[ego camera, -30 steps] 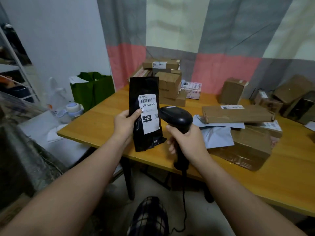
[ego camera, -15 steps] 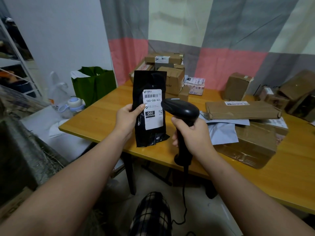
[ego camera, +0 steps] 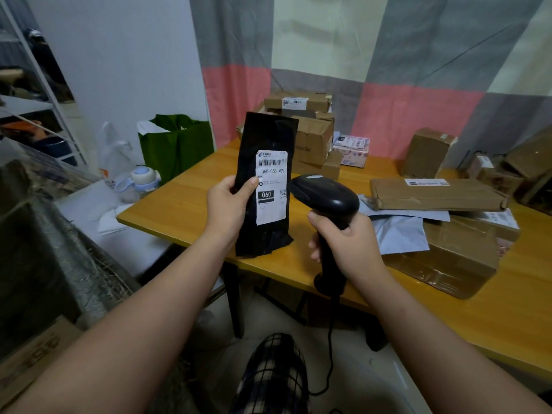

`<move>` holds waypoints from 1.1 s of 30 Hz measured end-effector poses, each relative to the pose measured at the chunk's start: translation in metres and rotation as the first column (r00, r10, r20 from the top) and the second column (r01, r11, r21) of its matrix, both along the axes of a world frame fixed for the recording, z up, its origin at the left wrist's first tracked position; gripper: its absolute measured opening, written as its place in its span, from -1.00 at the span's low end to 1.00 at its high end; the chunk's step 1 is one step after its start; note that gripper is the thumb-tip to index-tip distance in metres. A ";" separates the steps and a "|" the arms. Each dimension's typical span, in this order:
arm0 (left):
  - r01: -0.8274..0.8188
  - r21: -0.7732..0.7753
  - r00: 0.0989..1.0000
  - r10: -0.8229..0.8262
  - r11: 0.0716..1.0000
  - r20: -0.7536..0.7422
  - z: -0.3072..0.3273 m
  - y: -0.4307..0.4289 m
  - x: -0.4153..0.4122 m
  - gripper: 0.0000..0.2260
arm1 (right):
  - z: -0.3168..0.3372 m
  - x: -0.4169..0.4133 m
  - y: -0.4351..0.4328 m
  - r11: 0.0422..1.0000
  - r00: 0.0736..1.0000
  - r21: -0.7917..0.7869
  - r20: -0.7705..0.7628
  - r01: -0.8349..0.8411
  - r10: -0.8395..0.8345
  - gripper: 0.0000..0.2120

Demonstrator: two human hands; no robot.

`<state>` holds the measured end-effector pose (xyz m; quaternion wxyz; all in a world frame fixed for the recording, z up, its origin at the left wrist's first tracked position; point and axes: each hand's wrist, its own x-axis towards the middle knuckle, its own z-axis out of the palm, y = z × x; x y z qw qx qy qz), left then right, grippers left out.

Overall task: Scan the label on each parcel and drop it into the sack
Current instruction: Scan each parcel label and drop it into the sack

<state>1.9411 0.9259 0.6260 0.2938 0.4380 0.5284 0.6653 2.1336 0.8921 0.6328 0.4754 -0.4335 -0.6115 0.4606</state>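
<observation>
Black plastic parcel [ego camera: 268,138] stood upright at frame centre, over the desk [ego camera: 185,204] edge, pinched by the left hand [ego camera: 224,207] with its thumb on the white label [ego camera: 273,186]. The right hand [ego camera: 349,246] gripped the barcode scanner [ego camera: 325,195], head just beside the label. Scanning well probably meant aiming that head squarely at the barcode, thumb kept clear. Upper left, a green bag [ego camera: 176,147] showed something white at its mouth; the rest was hidden.

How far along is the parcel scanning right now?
Done: no dropped parcel is visible. In hand: the left hand holds a black parcel upright, label facing the camera, while the right hand grips the scanner beside it. Left: dropping this one, plus many boxes on the table.
</observation>
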 end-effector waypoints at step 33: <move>-0.604 -0.640 0.617 -0.231 0.475 -0.753 -0.181 -0.305 -0.179 -0.66 | -0.163 -0.185 -0.152 0.893 0.852 -0.229 0.280 -0.388 0.442 -0.86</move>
